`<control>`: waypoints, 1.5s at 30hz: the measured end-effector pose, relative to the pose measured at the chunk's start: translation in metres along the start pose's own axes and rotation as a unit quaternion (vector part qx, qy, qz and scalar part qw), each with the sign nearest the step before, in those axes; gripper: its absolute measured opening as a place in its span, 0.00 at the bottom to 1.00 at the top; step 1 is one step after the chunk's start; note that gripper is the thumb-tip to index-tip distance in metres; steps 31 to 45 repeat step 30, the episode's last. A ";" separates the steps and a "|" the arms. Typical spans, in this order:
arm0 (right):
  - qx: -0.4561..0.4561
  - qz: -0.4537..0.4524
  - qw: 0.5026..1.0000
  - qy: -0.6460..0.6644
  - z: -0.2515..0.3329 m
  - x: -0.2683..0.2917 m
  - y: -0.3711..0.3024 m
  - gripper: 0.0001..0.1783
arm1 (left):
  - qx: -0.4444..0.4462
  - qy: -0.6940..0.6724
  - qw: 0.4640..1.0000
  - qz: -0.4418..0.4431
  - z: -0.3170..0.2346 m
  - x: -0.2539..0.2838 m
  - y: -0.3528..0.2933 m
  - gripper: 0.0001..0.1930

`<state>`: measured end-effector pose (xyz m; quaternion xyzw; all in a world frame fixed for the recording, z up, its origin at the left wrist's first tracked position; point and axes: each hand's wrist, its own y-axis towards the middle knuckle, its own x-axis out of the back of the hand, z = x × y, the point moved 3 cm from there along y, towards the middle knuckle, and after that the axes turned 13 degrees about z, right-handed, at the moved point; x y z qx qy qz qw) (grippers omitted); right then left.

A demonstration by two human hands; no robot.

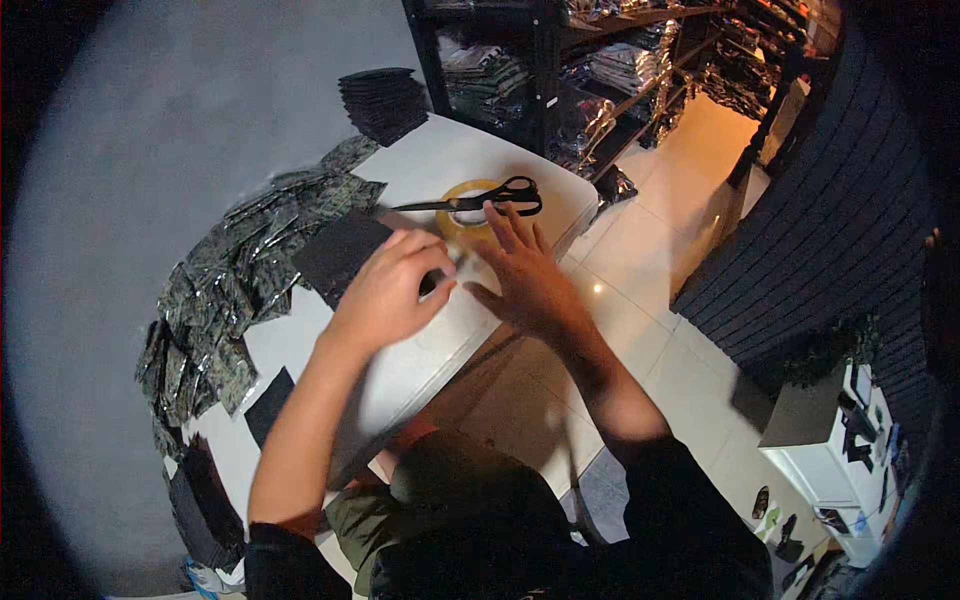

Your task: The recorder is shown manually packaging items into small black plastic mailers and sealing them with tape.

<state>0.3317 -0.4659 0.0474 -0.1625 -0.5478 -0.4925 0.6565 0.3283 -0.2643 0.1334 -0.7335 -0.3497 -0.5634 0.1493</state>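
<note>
My left hand (390,290) is over the white table with fingers curled and thumb bent toward them. A small dark patch shows between thumb and fingers; I cannot make out what it is. Partly under that hand lies a flat black piece (340,255), seemingly fabric. My right hand (528,280) is open with fingers spread, just beside the left and holding nothing. Past its fingertips, black-handled scissors (510,196) lie across a roll of yellowish tape (445,222).
Camouflage-patterned packets in shiny clear wrap (235,250) heap along the table's (400,385) left side. A stack of black folded pieces (382,105) stands at the far corner. Shelves of wrapped goods (485,80) rise beyond. A white cabinet (825,445) stands at right.
</note>
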 end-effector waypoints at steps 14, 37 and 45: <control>-0.044 -0.047 0.997 -0.047 -0.080 -0.013 0.068 0.27 | 0.083 0.152 0.972 0.156 0.103 -0.035 0.133 0.19; 0.103 0.091 0.983 0.124 0.073 0.056 0.013 0.37 | 0.050 0.162 0.977 0.131 -0.048 0.102 -0.055 0.16; 0.103 0.091 0.983 0.124 0.073 0.056 0.013 0.37 | 0.050 0.162 0.977 0.131 -0.048 0.102 -0.055 0.16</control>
